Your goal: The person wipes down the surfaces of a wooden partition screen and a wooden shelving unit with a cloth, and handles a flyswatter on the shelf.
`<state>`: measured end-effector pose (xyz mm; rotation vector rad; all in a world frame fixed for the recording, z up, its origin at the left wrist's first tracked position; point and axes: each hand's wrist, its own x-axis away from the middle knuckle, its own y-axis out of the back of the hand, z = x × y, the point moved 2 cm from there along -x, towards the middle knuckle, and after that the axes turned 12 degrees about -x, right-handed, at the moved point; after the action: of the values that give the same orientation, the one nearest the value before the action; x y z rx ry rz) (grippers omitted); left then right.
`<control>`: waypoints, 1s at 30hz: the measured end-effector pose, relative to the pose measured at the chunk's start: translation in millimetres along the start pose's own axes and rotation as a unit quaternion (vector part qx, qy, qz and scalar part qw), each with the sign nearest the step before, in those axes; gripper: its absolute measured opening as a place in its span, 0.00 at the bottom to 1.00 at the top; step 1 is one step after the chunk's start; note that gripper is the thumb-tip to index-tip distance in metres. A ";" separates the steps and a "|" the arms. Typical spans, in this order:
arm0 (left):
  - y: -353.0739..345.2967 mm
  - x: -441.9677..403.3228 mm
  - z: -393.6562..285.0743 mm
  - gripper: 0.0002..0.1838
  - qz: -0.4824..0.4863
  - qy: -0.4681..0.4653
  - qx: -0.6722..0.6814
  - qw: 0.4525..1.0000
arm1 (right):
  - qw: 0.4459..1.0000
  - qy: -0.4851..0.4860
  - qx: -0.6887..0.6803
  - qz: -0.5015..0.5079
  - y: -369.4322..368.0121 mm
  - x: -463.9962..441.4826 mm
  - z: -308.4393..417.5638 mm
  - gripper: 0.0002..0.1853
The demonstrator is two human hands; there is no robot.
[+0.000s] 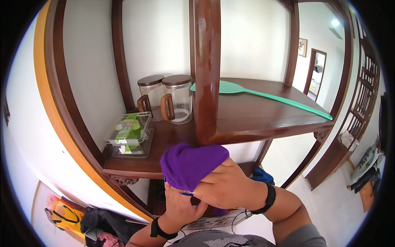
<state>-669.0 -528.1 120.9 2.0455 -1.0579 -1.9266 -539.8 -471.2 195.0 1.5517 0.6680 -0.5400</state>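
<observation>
Both hands meet at a bunched purple cloth [191, 164], in front of the edge of a dark wooden shelf [168, 136]. My right hand [224, 185] grips the cloth from the right, fingers closed on it. From below, my left hand [179, 206] holds the lower left of the cloth, its fingertips partly hidden. On the shelf behind stand two glass jars with brown lids and wooden handles, the left jar [154, 94] and the right jar [179, 99]. A clear plastic box [131, 136] with a green label sits left of them.
A green fly swatter [279, 99] lies on the higher shelf [255, 111] at the right. A thick wooden post [207, 70] rises between the shelves. Bags [66, 214] are at the lower left. Further right, part of a person [366, 162] shows near wooden lattice.
</observation>
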 end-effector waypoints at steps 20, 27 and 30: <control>3.6 105.5 66.6 0.29 0.078 -0.031 0.025 0.996 | 0.986 -0.040 -0.164 0.003 -106.3 -4.8 32.0 0.06; -23.2 116.6 54.3 0.30 0.152 -0.014 0.262 0.953 | 0.967 0.008 -0.253 -0.028 -99.4 22.3 50.3 0.11; -38.9 104.9 39.9 0.30 0.192 0.019 0.366 0.910 | 0.960 -0.048 -0.263 -0.086 -82.1 52.6 50.2 0.11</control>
<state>-697.5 -544.5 6.8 1.9189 -2.2270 -1.3942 -556.5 -513.4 95.2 0.9682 0.7992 -0.5111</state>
